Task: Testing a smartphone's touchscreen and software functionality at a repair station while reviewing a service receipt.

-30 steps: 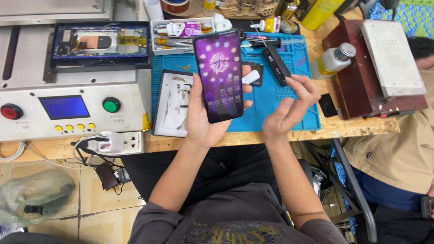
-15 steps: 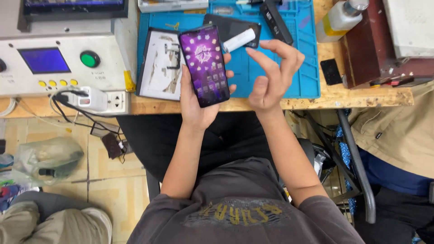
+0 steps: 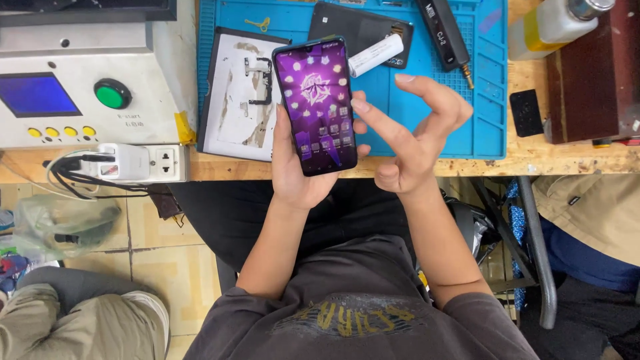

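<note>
A wooden bench point(image 3: 533, 160) carries a blue mat point(image 3: 480, 100) at 12 o'clock, a grey machine point(image 3: 87, 67) at 10, a white socket strip point(image 3: 143, 163) at 9, and a white bottle point(image 3: 553, 23) and dark red box point(image 3: 593, 73) at 2.

we see a worn wooden workbench point(image 3: 533, 159) with a blue work mat point(image 3: 480, 87) spread on it, lit evenly and brightly. below its edge the floor point(image 3: 167, 267) is beige tile with dark joints, and a grey metal leg point(image 3: 537, 253) slants down at the right.
</note>
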